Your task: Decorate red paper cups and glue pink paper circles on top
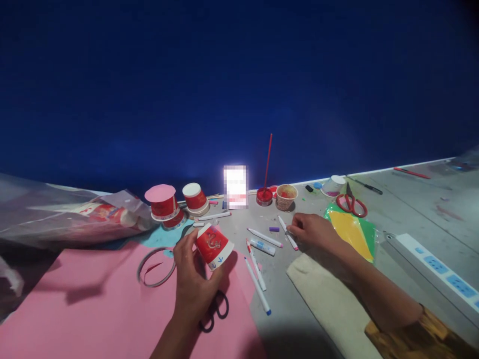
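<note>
One left hand [194, 279] gripping a red cup [212, 245], right hand [313, 231] curled at a white marker [283, 226], hold unclear

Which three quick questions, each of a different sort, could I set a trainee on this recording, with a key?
1. Open question: what does the left hand hold?

2. True or false: a red stick stands up from a small round container.

3. Fill in the blank: the right hand has its fingertips at a slim white ____ with a pink end.

Key:
1. A red and white paper cup.
2. True.
3. Marker.
</note>
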`<state>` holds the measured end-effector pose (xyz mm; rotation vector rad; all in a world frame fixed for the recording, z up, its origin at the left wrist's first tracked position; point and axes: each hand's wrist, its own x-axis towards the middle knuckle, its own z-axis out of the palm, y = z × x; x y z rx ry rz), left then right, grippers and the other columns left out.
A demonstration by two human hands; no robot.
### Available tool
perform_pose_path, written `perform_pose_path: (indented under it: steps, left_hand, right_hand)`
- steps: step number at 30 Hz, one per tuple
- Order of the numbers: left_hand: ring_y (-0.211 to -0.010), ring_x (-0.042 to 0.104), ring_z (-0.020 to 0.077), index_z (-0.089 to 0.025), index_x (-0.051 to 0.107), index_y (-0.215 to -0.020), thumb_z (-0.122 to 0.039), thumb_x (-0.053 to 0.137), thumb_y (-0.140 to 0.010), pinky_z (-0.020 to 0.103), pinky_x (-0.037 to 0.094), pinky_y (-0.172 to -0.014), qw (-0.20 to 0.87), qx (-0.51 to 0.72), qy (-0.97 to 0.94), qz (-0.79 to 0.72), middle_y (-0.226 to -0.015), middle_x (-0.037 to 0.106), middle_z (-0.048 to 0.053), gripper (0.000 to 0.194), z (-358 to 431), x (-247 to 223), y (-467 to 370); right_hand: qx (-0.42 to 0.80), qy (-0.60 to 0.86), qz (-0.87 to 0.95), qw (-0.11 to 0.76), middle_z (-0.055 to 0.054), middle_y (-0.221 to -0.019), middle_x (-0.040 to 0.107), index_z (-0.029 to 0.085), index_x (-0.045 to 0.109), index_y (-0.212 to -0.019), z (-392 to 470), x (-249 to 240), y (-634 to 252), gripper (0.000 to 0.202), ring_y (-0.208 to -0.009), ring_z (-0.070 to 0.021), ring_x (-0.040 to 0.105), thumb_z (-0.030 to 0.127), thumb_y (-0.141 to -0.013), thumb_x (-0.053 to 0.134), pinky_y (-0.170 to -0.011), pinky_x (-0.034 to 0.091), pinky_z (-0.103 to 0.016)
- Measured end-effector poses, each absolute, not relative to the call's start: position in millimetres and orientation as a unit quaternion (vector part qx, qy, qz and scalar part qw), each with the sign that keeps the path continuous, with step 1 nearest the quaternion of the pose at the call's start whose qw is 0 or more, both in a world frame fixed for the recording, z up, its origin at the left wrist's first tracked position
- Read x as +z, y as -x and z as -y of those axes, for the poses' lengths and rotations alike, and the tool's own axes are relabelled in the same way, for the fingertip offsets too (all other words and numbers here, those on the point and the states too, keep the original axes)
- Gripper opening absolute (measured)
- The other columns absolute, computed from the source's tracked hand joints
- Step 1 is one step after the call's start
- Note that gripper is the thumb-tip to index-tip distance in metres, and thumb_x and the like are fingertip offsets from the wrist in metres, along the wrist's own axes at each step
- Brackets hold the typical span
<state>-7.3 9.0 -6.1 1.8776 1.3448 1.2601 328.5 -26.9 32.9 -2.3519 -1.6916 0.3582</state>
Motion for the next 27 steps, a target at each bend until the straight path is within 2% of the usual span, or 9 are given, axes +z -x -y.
perform_pose_path:
  steps: [4, 9, 12, 14, 15, 16, 19, 24, 27]
  left_hand:
    - [-0.146, 0.046, 0.0364, -0.029, 0.045, -0.152, -0.038, 0.084, -0.078, 0.056, 0.055, -0.114, 0.256, 0.457, -0.695, -0.494, -0.151, 0.044, 0.013, 0.084, -9.0, -7.6, 8.3]
    - [-0.145, 0.046, 0.0384, -0.029, 0.044, -0.152, -0.045, 0.084, -0.079, 0.060, 0.054, -0.113, 0.243, 0.448, -0.704, -0.495, -0.149, 0.046, 0.013, 0.085, -10.0, -11.3, 12.4]
    - [-0.144, 0.048, 0.0379, -0.029, 0.043, -0.154, -0.047, 0.083, -0.081, 0.058, 0.056, -0.112, 0.247, 0.444, -0.708, -0.490, -0.149, 0.045, 0.013, 0.085, -9.8, -13.3, 11.3]
    - [-0.143, 0.049, 0.0369, -0.030, 0.042, -0.154, -0.047, 0.083, -0.082, 0.056, 0.057, -0.111, 0.249, 0.445, -0.711, -0.483, -0.149, 0.044, 0.013, 0.084, -9.7, -14.5, 9.2]
    - [-0.144, 0.049, 0.0364, -0.030, 0.042, -0.154, -0.046, 0.083, -0.083, 0.056, 0.057, -0.111, 0.249, 0.448, -0.713, -0.478, -0.150, 0.044, 0.013, 0.083, -9.7, -15.2, 8.1]
    - [-0.144, 0.049, 0.0361, -0.030, 0.042, -0.154, -0.046, 0.083, -0.083, 0.055, 0.057, -0.111, 0.247, 0.450, -0.715, -0.474, -0.150, 0.045, 0.013, 0.083, -9.6, -15.9, 7.2]
    - [-0.143, 0.051, 0.0356, -0.030, 0.042, -0.154, -0.043, 0.083, -0.083, 0.054, 0.058, -0.110, 0.250, 0.452, -0.715, -0.471, -0.150, 0.045, 0.013, 0.083, -9.0, -18.0, 5.9]
    - [-0.143, 0.052, 0.0352, -0.029, 0.041, -0.154, -0.038, 0.081, -0.084, 0.052, 0.060, -0.107, 0.243, 0.448, -0.721, -0.470, -0.148, 0.046, 0.014, 0.081, -7.3, -19.5, 8.2]
    - [-0.143, 0.051, 0.0351, -0.029, 0.042, -0.153, -0.038, 0.081, -0.083, 0.052, 0.060, -0.108, 0.249, 0.449, -0.717, -0.472, -0.150, 0.046, 0.014, 0.081, -8.0, -19.3, 10.1]
  right_hand:
    - [0.126, 0.797, 0.582, 0.103, -0.005, -0.074, 0.072, 0.021, 0.068, -0.074, 27.7, 29.7, -328.9, 0.027, -0.065, -0.0180, 0.057, 0.037, -0.095, 0.061, -0.058, 0.025, -0.029]
    - [0.144, 0.761, 0.622, 0.115, -0.002, -0.067, 0.071, 0.022, 0.068, -0.067, 31.4, 39.0, -322.3, 0.020, -0.062, -0.0161, 0.057, 0.029, -0.085, 0.071, -0.057, 0.026, -0.028]
    - [0.109, 0.752, 0.630, 0.162, -0.002, -0.067, 0.070, 0.021, 0.067, -0.070, 15.9, 58.1, -325.7, 0.027, -0.061, -0.0159, 0.057, 0.034, -0.093, 0.063, -0.059, 0.031, -0.028]
    - [0.073, 0.753, 0.618, 0.212, -0.003, -0.071, 0.071, 0.020, 0.069, -0.077, -7.2, 77.5, -332.6, 0.031, -0.064, -0.0166, 0.059, 0.038, -0.098, 0.056, -0.062, 0.036, -0.027]
    - [0.060, 0.760, 0.588, 0.269, -0.004, -0.072, 0.073, 0.019, 0.071, -0.080, -22.2, 87.2, -335.9, 0.028, -0.066, -0.0174, 0.061, 0.038, -0.097, 0.059, -0.063, 0.038, -0.027]
    - [0.055, 0.762, 0.577, 0.288, -0.005, -0.076, 0.075, 0.018, 0.074, -0.088, -38.7, 95.5, -338.4, 0.025, -0.069, -0.0179, 0.064, 0.037, -0.097, 0.059, -0.063, 0.039, -0.027]
    - [0.085, 0.765, 0.568, 0.290, -0.005, -0.070, 0.076, 0.013, 0.076, -0.106, -89.4, 106.3, -339.3, 0.028, -0.065, -0.0179, 0.067, 0.037, -0.094, 0.068, -0.060, 0.042, -0.025]
    - [0.105, 0.770, 0.561, 0.287, -0.006, -0.069, 0.077, 0.016, 0.077, -0.081, -137.8, 87.9, -332.5, 0.033, -0.064, -0.0178, 0.069, 0.044, -0.097, 0.067, -0.058, 0.042, -0.025]
    - [0.082, 0.761, 0.568, 0.302, -0.007, -0.078, 0.080, 0.018, 0.077, -0.081, -138.1, 81.8, -334.6, 0.031, -0.072, -0.0190, 0.072, 0.038, -0.100, 0.063, -0.064, 0.045, -0.025]
